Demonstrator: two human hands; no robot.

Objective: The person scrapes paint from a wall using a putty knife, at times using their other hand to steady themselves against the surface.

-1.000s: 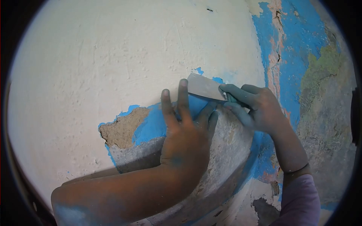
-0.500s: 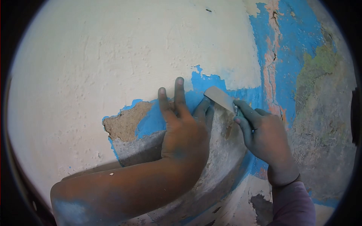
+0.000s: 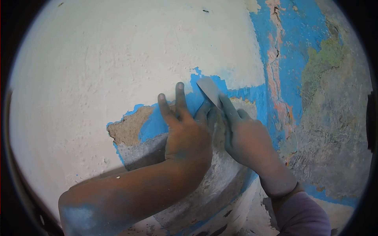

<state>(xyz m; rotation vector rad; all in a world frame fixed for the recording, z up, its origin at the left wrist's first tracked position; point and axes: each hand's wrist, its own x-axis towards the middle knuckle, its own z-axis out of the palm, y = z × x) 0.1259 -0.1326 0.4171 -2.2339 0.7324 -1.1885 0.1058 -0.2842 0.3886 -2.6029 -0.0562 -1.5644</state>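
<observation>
My left hand (image 3: 188,139) lies against the wall with its fingers apart, two of them pointing up over blue paint (image 3: 157,122). Its other fingers reach right, close to the scraper blade; whether they touch it I cannot tell. My right hand (image 3: 250,139) is closed around a scraper (image 3: 210,91), whose handle is hidden in the grip. The pale, flat blade points up and left, over the blue patch below the cream paint (image 3: 130,55). Blue smudges mark my left forearm.
Left of my left hand, bare brown plaster (image 3: 132,128) shows through a ragged hole. On the right, a cracked pink strip (image 3: 274,67) runs down through blue paint, beside rough grey wall (image 3: 330,137) with a greenish patch (image 3: 323,59).
My right hand and the scraper have moved left, nearer my left hand, and the blade now points more steeply up. My left hand keeps about the same place on the wall.
</observation>
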